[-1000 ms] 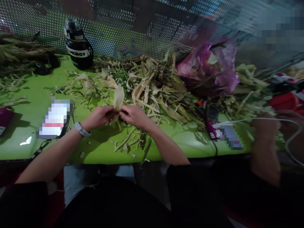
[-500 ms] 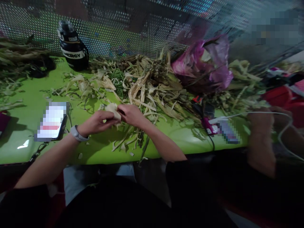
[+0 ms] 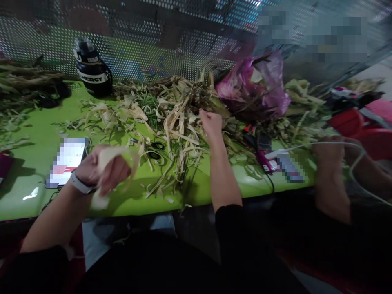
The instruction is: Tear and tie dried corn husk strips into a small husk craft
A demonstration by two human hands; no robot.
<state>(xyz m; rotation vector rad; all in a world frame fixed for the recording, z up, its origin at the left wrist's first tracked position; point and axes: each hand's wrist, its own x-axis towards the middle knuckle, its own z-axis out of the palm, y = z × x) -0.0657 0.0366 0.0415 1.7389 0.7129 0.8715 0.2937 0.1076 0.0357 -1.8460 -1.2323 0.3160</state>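
My left hand, blurred by motion and wearing a pale wristband, grips a pale dried corn husk over the table's left part. The husk curls across its fingers. Among the heaped dried husks, my right hand has its fingers drawn together at the pile's right side; whether something sits between them is hidden. Black-handled scissors lie between my hands, partly under husk strips. Close behind my left wrist is a lit phone.
A dark bottle stands at the back left against a perforated metal panel. A pink plastic bag rests behind the husks. To the right are a cable, a second phone and another person's hands. Scraps litter the green table.
My hands have parted. The left moved left and nearer with the husk; the right moved right and away to the pile. The scissors now show where my hands were.
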